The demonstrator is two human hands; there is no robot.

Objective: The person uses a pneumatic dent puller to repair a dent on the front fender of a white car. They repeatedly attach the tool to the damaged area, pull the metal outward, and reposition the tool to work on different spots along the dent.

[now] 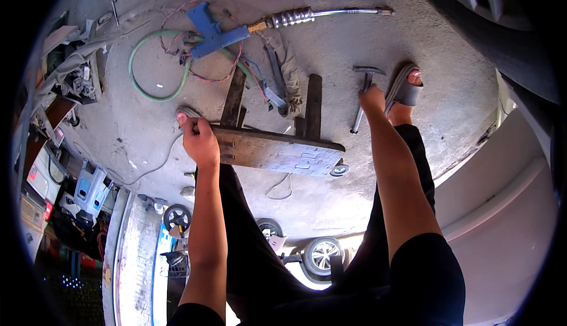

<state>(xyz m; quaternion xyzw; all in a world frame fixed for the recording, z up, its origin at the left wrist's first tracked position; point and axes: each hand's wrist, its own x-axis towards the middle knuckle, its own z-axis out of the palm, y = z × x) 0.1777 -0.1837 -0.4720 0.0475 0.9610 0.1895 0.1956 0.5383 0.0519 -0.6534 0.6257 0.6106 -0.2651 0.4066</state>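
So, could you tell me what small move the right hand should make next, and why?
Probably lower the right hand a little and close it around the hammer handle. The hand hovers right at the hammer on the concrete floor, while the left hand already grips the end of the wooden bench, steadying it.

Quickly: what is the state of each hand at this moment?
Left hand: closed on the end of the wooden stool.
Right hand: beside the hammer; grip cannot be told.
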